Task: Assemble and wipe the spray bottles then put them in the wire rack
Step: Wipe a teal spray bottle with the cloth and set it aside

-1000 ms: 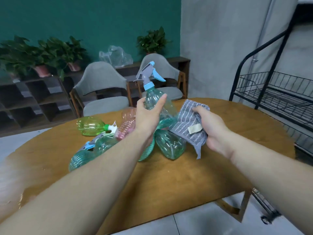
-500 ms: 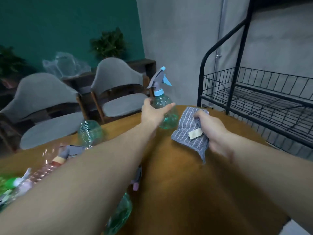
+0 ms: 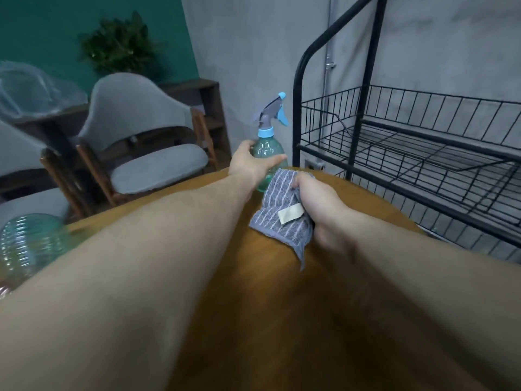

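Your left hand [image 3: 249, 165] reaches far across the tabletop [image 3: 270, 300] and its grip is wrapped around the body of a teal spray bottle [image 3: 267, 152]. The thumb lies along the near right side of the bottle and the fingers curl around its far left side, so the bottle sits upright in the crook of the hand. Its light blue collar and grey trigger head [image 3: 273, 111] stand clear above your fingers, with the blue trigger pointing right toward the rack. The lower part of the bottle is hidden behind your hand and the cloth, so you cannot tell whether its base touches the tabletop.

Your right hand [image 3: 318, 204] is just near and right of the bottle, its grip closed on a bunched grey striped cloth [image 3: 277, 207]. The cloth hangs left of your fist with a pale tag facing up, and its upper edge lies right against the lower part of the bottle.

The black wire rack [image 3: 423, 153] stands to the right, beyond the tabletop edge, its basket shelf level with the bottle and just to the right of it.

At the far left edge another clear greenish bottle [image 3: 28, 244] lies on the tabletop, blurred. Two grey chairs [image 3: 146, 142] stand beyond the tabletop on the left.
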{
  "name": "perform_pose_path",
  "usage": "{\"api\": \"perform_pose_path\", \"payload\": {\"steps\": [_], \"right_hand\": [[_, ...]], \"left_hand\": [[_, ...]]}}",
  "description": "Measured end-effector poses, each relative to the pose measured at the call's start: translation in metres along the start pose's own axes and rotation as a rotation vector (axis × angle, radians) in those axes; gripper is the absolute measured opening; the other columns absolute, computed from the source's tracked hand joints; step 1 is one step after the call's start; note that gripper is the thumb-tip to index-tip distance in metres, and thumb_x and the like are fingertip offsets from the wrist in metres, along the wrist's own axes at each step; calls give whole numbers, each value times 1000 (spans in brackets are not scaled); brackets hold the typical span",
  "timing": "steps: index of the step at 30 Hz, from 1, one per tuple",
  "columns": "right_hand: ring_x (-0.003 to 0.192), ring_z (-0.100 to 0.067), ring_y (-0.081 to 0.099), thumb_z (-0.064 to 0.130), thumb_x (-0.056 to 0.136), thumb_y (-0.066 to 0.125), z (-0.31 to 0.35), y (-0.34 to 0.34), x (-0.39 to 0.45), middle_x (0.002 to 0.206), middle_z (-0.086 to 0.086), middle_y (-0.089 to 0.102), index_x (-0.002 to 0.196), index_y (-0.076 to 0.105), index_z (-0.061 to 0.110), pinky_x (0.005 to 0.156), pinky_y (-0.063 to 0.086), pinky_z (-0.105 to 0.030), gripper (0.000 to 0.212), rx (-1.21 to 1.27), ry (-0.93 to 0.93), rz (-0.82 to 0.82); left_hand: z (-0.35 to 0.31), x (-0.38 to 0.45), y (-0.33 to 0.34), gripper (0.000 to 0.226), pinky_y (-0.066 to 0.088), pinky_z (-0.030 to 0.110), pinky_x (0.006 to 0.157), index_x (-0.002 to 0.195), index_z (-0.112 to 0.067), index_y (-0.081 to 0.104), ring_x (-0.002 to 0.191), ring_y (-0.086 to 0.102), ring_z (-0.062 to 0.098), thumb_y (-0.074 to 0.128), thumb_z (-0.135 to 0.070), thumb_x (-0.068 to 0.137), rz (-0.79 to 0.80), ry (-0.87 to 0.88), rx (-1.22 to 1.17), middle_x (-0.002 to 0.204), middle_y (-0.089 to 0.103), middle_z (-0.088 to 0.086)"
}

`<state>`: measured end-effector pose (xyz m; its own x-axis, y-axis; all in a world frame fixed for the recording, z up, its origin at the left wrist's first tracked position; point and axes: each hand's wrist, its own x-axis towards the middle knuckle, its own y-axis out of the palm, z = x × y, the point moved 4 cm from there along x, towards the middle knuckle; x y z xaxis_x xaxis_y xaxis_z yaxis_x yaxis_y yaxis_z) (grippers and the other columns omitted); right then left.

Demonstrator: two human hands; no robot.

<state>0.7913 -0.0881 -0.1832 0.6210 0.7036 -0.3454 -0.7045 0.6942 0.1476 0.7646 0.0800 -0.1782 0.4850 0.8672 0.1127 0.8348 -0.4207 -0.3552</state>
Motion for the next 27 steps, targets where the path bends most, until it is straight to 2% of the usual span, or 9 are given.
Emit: {"api": "perform_pose_path", "payload": {"steps": [4,8,10,12,15,18,20,24,27], "right_hand": [[58,-21,65,27,96,47,-3,-3,4,61,-3,67,91,59,15,67,56,-33,18,-33,-1,14],[59,-20,65,27,96,47,0,-1,-3,67,-3,67,89,59,15,63,53,-29,18,-41,-5,28],[58,-20,65,27,96,47,4,4,-12,61,-2,68,89,60,15,62,53,-29,19,-41,-17,45],[56,-20,66,25,95,47,9,11,-27,55,0,68,88,61,15,62,54,-30,18,-41,-33,65],[56,-23,66,23,94,49,18,26,-54,55,-2,67,86,62,15,67,56,-35,17,-42,-51,86],[43,-17,62,22,94,50,27,47,-90,49,0,64,82,60,14,50,52,-25,18,-57,-69,147],[40,-16,60,22,94,51,32,61,-117,45,2,61,81,59,14,47,49,-22,17,-65,-85,186],[55,-24,64,22,93,51,39,94,-171,54,-3,67,84,62,14,67,56,-36,16,-68,-74,253],[63,-27,66,24,92,51,38,114,-210,68,-9,70,88,63,13,73,58,-42,17,-100,-71,309]], "left_hand": [[-5,4,9,88,48,31,106,148,-12,43,113,59,15,90,-33,76,62,-10,28,128,60,0],[-7,-5,2,110,39,42,117,160,-17,26,141,46,25,87,-50,75,106,-83,78,156,45,5],[-9,-14,-9,99,37,44,119,160,-18,26,142,44,27,78,-54,84,99,-107,85,159,42,6],[-15,-28,-27,78,41,42,115,154,-20,38,135,51,26,68,-55,91,76,-101,96,152,50,6],[-31,-59,-65,44,50,35,101,132,-21,59,108,59,18,63,-48,97,55,-95,65,131,64,2],[-45,-101,-113,18,50,36,85,107,-24,63,95,57,17,60,-41,101,69,-95,24,108,64,-3],[-55,-129,-146,11,51,34,82,98,-29,63,97,60,16,59,-38,101,55,-84,29,108,65,-6],[-66,-190,-210,8,50,31,79,100,-29,64,94,63,14,59,-35,100,-10,-87,63,109,68,-6],[-70,-239,-247,6,51,32,80,99,-29,63,92,63,13,59,-33,101,-27,-96,85,112,68,-4]]}}
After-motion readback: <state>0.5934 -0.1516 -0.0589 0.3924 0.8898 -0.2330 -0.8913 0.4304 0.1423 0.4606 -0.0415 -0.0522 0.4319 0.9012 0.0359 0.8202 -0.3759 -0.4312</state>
